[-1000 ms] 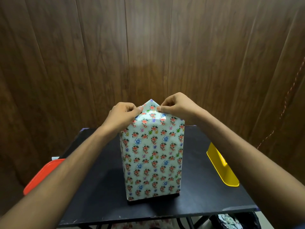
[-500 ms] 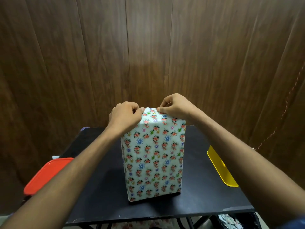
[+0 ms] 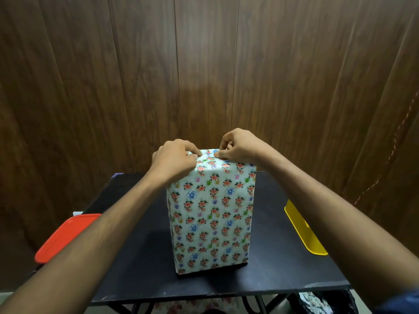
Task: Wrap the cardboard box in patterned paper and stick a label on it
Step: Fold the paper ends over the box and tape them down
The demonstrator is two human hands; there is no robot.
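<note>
A tall box (image 3: 212, 218) covered in white paper with small red and blue flowers stands upright in the middle of the black table (image 3: 145, 268). At its top end, my left hand (image 3: 174, 159) and my right hand (image 3: 238, 147) meet with curled fingers. Each pinches the folded paper flap (image 3: 208, 155) and holds it down on the top face. The flap lies nearly flat. No label is in view.
A red lid (image 3: 65, 236) overhangs the table's left edge. A yellow tray (image 3: 303, 230) leans at the right edge. Dark wooden panelling (image 3: 204, 75) closes off the back. More flowered paper (image 3: 310, 300) shows under the table at the lower right.
The pointed paper flap that stood up above the box a second ago has been folded down onto the top. Both hands moved lower with it.
</note>
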